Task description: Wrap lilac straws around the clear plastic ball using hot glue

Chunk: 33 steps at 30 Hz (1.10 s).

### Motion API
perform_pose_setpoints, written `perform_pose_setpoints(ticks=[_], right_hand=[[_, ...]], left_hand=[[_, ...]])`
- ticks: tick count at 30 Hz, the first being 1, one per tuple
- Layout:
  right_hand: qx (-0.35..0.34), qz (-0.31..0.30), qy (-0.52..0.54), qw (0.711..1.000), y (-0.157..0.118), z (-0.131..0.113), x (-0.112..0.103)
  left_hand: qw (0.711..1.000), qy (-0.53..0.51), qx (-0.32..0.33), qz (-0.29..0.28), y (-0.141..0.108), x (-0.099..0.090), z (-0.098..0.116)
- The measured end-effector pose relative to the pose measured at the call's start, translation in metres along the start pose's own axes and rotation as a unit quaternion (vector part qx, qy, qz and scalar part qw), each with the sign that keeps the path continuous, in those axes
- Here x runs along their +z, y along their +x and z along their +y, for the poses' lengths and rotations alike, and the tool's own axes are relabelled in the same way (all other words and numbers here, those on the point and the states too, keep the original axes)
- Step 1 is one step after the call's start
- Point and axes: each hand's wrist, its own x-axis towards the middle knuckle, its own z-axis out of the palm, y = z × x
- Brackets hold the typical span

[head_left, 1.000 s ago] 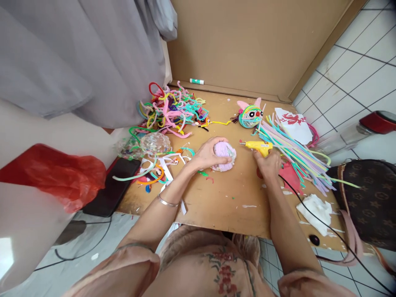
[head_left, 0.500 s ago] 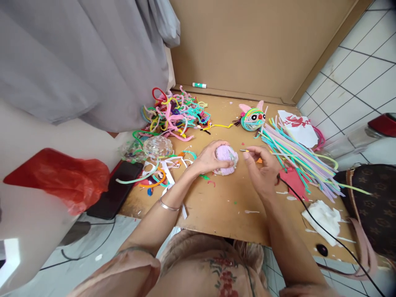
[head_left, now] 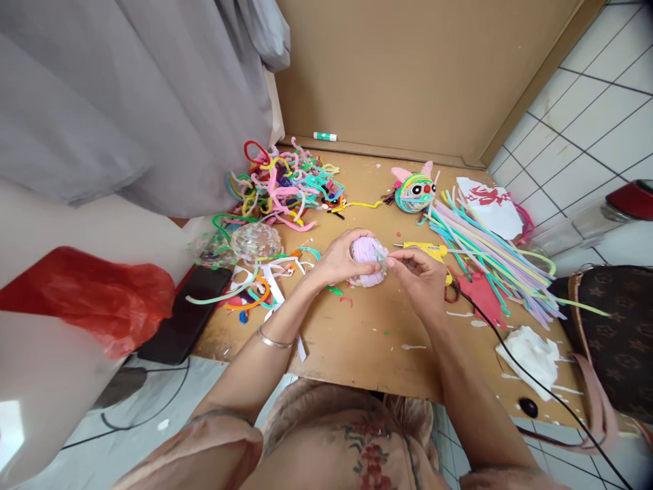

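Near the middle of the wooden table, my left hand (head_left: 337, 260) holds a ball (head_left: 366, 261) partly covered in lilac strips, with fingers and thumb around its left side. My right hand (head_left: 419, 275) is at the ball's right edge, its thumb and index finger pinched together there; what lies between those fingertips is too small to make out. A yellow glue gun (head_left: 427, 249) lies just beyond my right hand, nozzle pointing left. Behind it sits a finished-looking striped ball (head_left: 414, 192) with pink ears, eyes and a red nose.
Tangled pipe cleaners (head_left: 286, 187) and a clear crumpled ball (head_left: 256, 240) are at the left. Straight pipe cleaners (head_left: 500, 255), red felt (head_left: 481, 294), a white tissue (head_left: 530, 357) and a black cable (head_left: 510, 350) lie right. A black phone (head_left: 186, 316) rests at the left edge.
The glue gun has left my right hand and now lies on the table. My right hand has moved left to the ball's edge with its fingertips pinched. The view has shifted slightly.
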Motion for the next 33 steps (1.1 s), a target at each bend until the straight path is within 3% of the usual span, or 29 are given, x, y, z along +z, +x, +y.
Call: perform_pose_setpoints(ticks=[16, 33], right_hand=[[0.070, -0.028, 0.071, 0.995, 0.000, 0.014, 0.002], [0.089, -0.046, 0.087, 0.991, -0.003, 0.021, 0.007]], left_hand=[[1.000, 0.010, -0.004, 0.003, -0.003, -0.001, 0.005], [0.999, -0.004, 0.032, -0.019, 0.001, -0.003, -0.006]])
